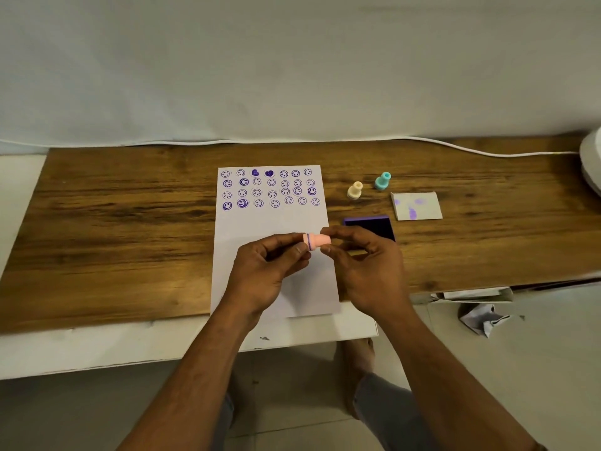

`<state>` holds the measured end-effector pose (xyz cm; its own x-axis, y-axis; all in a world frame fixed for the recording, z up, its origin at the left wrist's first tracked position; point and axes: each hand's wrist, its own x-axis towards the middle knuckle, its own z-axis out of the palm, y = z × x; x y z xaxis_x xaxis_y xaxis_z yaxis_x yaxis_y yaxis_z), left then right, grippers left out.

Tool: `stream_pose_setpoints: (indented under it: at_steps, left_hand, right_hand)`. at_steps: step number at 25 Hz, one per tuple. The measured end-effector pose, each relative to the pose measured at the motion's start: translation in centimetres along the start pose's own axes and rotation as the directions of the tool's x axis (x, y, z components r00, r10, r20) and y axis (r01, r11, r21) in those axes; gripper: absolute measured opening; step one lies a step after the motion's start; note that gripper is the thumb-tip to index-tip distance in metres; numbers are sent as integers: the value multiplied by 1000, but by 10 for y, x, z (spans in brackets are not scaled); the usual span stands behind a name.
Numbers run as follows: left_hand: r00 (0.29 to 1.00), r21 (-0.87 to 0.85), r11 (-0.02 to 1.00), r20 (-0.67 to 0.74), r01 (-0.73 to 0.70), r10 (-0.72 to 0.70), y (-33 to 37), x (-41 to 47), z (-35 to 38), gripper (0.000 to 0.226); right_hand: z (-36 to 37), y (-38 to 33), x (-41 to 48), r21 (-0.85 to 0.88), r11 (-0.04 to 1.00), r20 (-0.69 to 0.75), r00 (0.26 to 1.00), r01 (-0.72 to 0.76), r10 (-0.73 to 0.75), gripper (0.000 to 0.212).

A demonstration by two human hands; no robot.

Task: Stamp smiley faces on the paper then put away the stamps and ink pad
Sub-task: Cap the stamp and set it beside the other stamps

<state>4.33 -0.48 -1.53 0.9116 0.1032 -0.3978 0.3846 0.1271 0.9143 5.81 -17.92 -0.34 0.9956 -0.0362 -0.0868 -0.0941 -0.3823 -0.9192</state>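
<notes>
Head view: both hands meet over the lower half of the paper (273, 222), sharing one pink stamp (316, 241) held sideways in the air, above the sheet and not touching it. Left hand (266, 271) pinches the ink-ringed face end with fingertips; right hand (361, 265) pinches the handle end, so both are closed on it. Four rows of purple smileys fill the top of the paper, lower half blank. Cream stamp (354, 190) and teal stamp (382, 181) stand upright on the tabletop (113, 222), right of the sheet and near each other. Open ink pad (370, 226) sits just beside the paper's right edge, partly behind the right hand; its ink-smudged white lid (417, 206) lies beyond it. Judgement: stamp looks small, light, rigid plastic, easy two-finger pinch; best taken at the narrow handle, since the face rim looks inky and would smear fingers. Ink pad is flat, take it by the side edges. Stamping probably still under way, nothing put away yet.
</notes>
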Motion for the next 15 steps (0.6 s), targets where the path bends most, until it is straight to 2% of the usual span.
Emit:
stream_pose_setpoints:
  at_steps: [8, 11, 13, 15]
  left_hand:
    - [1000, 93, 995, 4, -19, 19, -3, 0, -1, 35]
    - [999, 99, 995, 39, -20, 16, -2, -3, 4, 42]
    - [999, 116, 992, 15, -42, 40, -2, 0, 8, 36]
    - [996, 159, 985, -40, -72, 79, -3, 3, 9, 32]
  right_hand:
    - [-3, -3, 2, -35, 999, 79, 996, -37, 40, 25]
    - [-6, -13, 3, -68, 997, 91, 995, 39, -33, 19]
    - [-14, -14, 11, -105, 992, -27, 997, 73, -76, 19]
    - [-30, -6, 32, -160, 987, -248, 968, 0, -40, 21]
